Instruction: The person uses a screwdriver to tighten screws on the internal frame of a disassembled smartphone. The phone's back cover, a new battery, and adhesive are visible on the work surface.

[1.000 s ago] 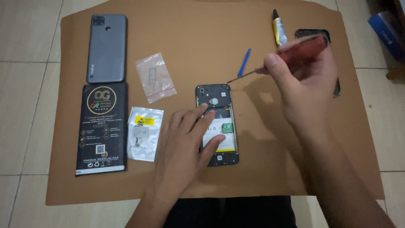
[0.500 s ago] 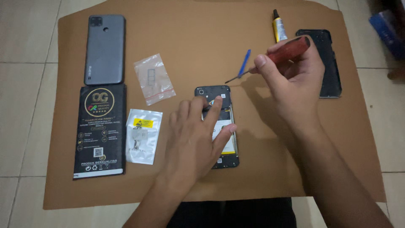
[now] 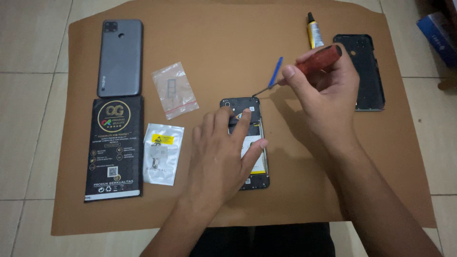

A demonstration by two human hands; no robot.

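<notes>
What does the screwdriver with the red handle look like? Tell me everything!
The screwdriver has a chunky dark red handle with a black end cap and a thin metal shaft. The right hand grips the handle, fingers wrapped round it. It is tilted, handle up to the right, tip pointing down-left toward the top of the opened phone, just above it. Whether the tip touches the phone cannot be told. Its shaft passes close to a blue pry tool on the brown mat.

Matt brown cardboard sheet point(image 3: 266, 43), glossy red plastic screwdriver handle point(image 3: 320, 59)
</notes>
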